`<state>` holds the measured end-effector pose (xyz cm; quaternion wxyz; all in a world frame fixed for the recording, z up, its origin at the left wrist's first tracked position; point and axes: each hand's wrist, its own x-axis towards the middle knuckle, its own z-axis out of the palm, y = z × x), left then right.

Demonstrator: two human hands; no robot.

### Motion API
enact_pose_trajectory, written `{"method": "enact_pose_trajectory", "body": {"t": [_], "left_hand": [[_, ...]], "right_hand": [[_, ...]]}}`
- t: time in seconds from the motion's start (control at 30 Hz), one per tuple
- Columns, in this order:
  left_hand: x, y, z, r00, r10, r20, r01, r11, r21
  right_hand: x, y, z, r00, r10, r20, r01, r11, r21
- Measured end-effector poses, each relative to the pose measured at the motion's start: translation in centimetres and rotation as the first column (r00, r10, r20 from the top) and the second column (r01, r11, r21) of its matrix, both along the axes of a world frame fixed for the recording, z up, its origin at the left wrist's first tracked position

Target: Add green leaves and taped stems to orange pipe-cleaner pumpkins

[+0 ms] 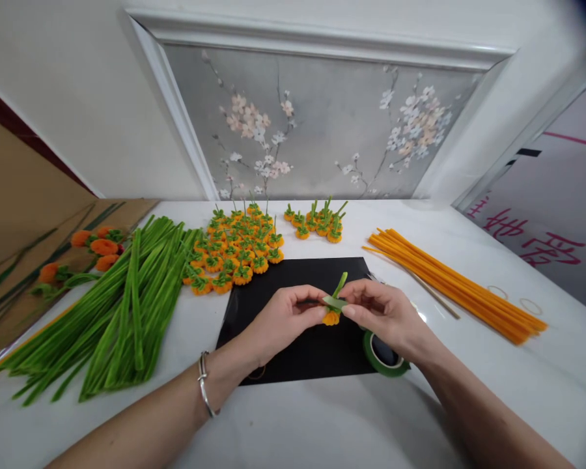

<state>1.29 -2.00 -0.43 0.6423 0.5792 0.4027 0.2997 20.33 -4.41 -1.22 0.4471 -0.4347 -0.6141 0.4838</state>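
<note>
Both the left hand and right hand were pinched shut on the small orange pipe-cleaner flower with green stem above the black mat, where its pale green tape strip could have slipped loose.

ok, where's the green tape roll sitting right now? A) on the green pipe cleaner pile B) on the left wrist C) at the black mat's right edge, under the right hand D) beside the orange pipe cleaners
C: the green tape roll lies flat at the right edge of the black mat, partly hidden below the right hand, while both hands pinch the small orange flower.
</note>
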Motion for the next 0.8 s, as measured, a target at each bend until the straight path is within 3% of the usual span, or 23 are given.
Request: {"method": "enact_pose_trajectory", "body": {"t": [0.17, 0.37, 0.63, 0.8], "left_hand": [[0.2, 0.0, 0.4, 1.000, -0.010, 0.003, 0.010, 0.997, 0.071], [0.1, 0.0, 0.1, 0.997, 0.012, -0.071, -0.004, 0.993, 0.114], [0.1, 0.2, 0.0, 0.997, 0.050, -0.055, -0.043, 0.992, 0.116], [-0.1, 0.4, -0.3, 0.996, 0.089, 0.012, -0.090, 0.994, 0.066]], "right_hand": [[-0.4, -0.3, -0.1, 0.971, -0.105, 0.215, 0.084, 0.991, 0.106], [-0.5, -0.3, 0.0, 0.932, -0.126, 0.340, 0.057, 0.977, 0.207], [-0.5, -0.4, -0.1, 0.969, -0.083, 0.234, 0.044, 0.985, 0.166], [0.3, -0.2, -0.2, 0.988, -0.143, 0.054, 0.144, 0.990, -0.008]]}}
